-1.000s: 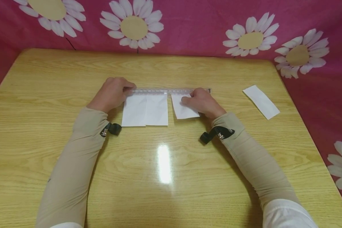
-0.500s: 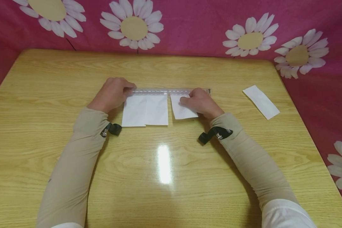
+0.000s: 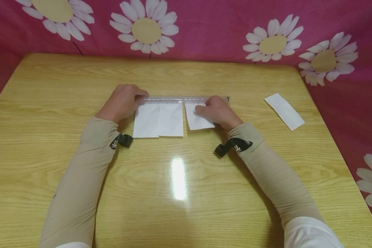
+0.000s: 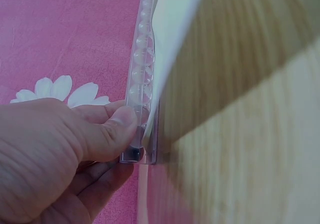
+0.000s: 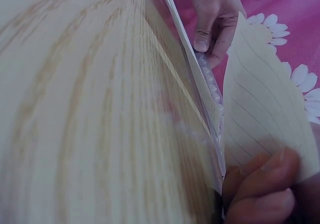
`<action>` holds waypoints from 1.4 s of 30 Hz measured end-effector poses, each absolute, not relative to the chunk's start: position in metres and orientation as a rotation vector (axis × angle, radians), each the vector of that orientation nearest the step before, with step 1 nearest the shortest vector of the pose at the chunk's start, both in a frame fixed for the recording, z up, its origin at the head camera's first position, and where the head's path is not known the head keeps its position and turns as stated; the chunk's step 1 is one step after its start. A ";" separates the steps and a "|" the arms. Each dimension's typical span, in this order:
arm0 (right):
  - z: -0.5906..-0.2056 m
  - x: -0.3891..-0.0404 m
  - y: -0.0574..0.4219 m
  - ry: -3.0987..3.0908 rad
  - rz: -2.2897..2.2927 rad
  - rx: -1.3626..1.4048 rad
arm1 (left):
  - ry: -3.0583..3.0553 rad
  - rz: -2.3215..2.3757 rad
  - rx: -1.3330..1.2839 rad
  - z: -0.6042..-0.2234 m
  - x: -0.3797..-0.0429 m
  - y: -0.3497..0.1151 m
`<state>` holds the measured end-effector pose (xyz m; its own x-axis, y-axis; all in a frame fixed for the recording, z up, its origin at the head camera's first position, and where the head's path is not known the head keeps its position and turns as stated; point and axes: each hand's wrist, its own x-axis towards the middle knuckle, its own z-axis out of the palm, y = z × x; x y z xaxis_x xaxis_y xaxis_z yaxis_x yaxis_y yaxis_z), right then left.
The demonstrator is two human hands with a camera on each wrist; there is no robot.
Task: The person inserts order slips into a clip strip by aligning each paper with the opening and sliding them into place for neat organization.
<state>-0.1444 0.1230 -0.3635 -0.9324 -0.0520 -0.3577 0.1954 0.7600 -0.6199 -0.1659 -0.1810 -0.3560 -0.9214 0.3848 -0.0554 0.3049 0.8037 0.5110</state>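
My left hand (image 3: 122, 102) pinches the left end of a clear plastic ruler (image 3: 165, 99) between thumb and fingers. In the left wrist view the thumb lies on top of the ruler (image 4: 142, 57), near its end. A white sheet of paper (image 3: 170, 120) with a crease or seam down its middle lies along the ruler's near edge. My right hand (image 3: 221, 112) pinches a smaller piece of paper (image 3: 193, 120), thumb on top, just right of that sheet. The right wrist view shows faint lines on this piece's underside (image 5: 255, 104) and fingers (image 5: 265, 184) beneath it.
Off to the right, a separate white paper strip (image 3: 284, 112) lies slanted on the wooden table (image 3: 161, 220). A pink cloth with daisies (image 3: 204, 31) hangs behind the table and along its right side. Black straps (image 3: 240, 144) circle both sleeved wrists.
My right hand has shifted slightly left with the small paper piece, narrowing the gap to the creased sheet. The left hand and ruler have stayed put.
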 end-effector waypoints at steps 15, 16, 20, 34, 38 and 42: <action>-0.363 -0.144 0.121 2.611 -0.962 0.071 | 2.840 0.767 0.537 -0.357 -0.167 -0.181; -0.363 -0.144 0.121 2.612 -0.962 0.072 | 2.842 0.766 0.540 -0.357 -0.167 -0.181; -0.363 -0.144 0.119 2.614 -0.959 0.088 | 2.845 0.768 0.544 -0.357 -0.167 -0.181; -0.362 -0.144 0.116 2.600 -0.963 0.110 | 2.847 0.756 0.547 -0.357 -0.167 -0.181; -0.363 -0.145 0.117 2.598 -0.972 0.096 | 2.845 0.754 0.541 -0.357 -0.167 -0.181; -0.362 -0.145 0.117 2.596 -0.977 0.095 | 2.842 0.760 0.537 -0.357 -0.167 -0.181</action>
<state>-0.1449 0.1165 -0.3621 -0.9314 -0.0643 -0.3583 0.1879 0.7581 -0.6245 -0.1673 -0.1814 -0.3572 -0.9243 0.3779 -0.0524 0.3013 0.8073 0.5075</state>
